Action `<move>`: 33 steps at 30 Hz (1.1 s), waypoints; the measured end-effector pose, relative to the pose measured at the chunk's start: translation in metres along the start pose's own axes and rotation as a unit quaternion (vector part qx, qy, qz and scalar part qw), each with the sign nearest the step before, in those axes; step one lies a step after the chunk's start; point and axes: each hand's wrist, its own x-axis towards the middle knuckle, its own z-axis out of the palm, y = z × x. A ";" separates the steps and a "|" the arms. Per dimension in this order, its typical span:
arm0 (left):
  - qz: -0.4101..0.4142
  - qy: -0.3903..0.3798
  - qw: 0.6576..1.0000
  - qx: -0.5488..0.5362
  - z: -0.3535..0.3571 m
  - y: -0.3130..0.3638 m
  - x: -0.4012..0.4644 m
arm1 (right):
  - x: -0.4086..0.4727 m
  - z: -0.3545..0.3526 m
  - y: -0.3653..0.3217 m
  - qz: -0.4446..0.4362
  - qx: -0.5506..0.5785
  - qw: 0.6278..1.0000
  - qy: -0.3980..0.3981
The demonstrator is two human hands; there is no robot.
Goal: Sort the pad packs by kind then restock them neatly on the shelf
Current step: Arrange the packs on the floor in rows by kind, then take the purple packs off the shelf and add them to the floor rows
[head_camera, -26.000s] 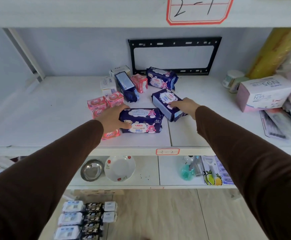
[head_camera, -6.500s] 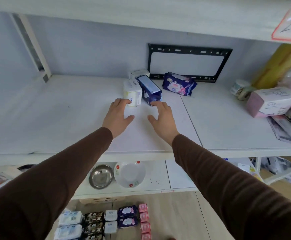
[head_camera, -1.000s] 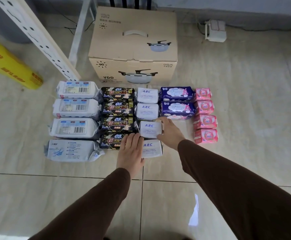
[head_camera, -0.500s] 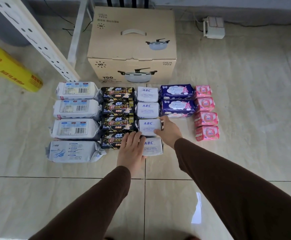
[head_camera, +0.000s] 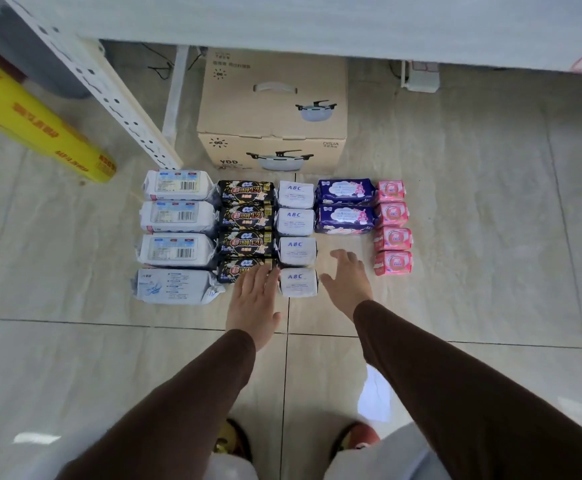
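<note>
A: Where do the pad packs (head_camera: 272, 233) lie?
B: On the glossy tiled floor (head_camera: 473, 237), in five columns by kind; soft, crinkly wrappers.
A: The hands?
B: Left hand (head_camera: 253, 303) flat, fingertips over a black pack (head_camera: 239, 270); right hand (head_camera: 346, 282) spread, holding nothing.

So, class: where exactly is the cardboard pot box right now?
In the head view, the cardboard pot box stands on the floor, top centre, just behind the pad pack rows, right of the white shelf upright.
</note>
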 end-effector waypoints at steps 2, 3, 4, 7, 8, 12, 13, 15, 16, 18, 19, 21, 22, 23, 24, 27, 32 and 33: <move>-0.008 -0.018 1.000 -0.011 -0.041 0.008 -0.021 | -0.033 -0.027 -0.013 -0.017 -0.011 1.000 0.001; -0.011 -0.027 0.999 -0.015 -0.063 0.013 -0.031 | -0.049 -0.043 -0.020 -0.026 -0.018 1.000 0.001; -0.014 -0.035 0.999 -0.020 -0.085 0.018 -0.040 | -0.065 -0.061 -0.028 -0.036 -0.027 0.999 0.002; -0.022 -0.041 0.999 -0.026 -0.158 0.033 -0.062 | -0.108 -0.119 -0.053 -0.059 -0.058 0.997 0.005; -0.022 -0.036 0.999 -0.028 -0.183 0.038 -0.068 | -0.122 -0.140 -0.061 -0.066 -0.067 0.996 0.008; -0.005 -0.011 0.999 -0.036 -0.296 0.069 -0.090 | -0.174 -0.235 -0.100 -0.084 -0.088 0.992 0.027; -0.001 -0.002 0.999 -0.038 -0.326 0.078 -0.095 | -0.186 -0.260 -0.110 -0.089 -0.088 0.991 0.036; 0.002 0.020 0.999 -0.045 -0.384 0.098 -0.105 | -0.210 -0.309 -0.131 -0.101 -0.090 0.989 0.052; 0.005 0.036 0.998 -0.050 -0.412 0.109 -0.110 | -0.221 -0.334 -0.141 -0.112 -0.090 0.988 0.061; 0.019 0.076 0.995 -0.058 -0.466 0.129 -0.118 | -0.241 -0.381 -0.159 -0.139 -0.083 0.983 0.085; 0.029 0.096 0.993 -0.063 -0.491 0.139 -0.121 | -0.250 -0.404 -0.167 -0.151 -0.079 0.981 0.096; 0.049 0.137 0.987 -0.064 -0.536 0.155 -0.124 | -0.265 -0.444 -0.180 -0.175 -0.074 0.975 0.118; 0.061 0.154 0.985 -0.058 -0.555 0.162 -0.124 | -0.271 -0.461 -0.186 -0.187 -0.069 0.971 0.128; 0.071 0.167 0.982 -0.053 -0.572 0.168 -0.124 | -0.277 -0.477 -0.191 -0.200 -0.066 0.967 0.140; 0.081 0.179 0.979 -0.054 -0.586 0.173 -0.123 | -0.281 -0.491 -0.195 -0.213 -0.066 0.963 0.151; 0.107 0.208 0.970 -0.065 -0.625 0.184 -0.120 | -0.288 -0.527 -0.210 -0.245 -0.062 0.952 0.171; 0.177 0.252 0.950 -0.057 -0.683 0.188 -0.100 | -0.290 -0.581 -0.236 -0.276 -0.055 0.928 0.245; 0.190 0.261 0.944 -0.065 -0.695 0.191 -0.094 | -0.290 -0.593 -0.240 -0.281 -0.050 0.923 0.258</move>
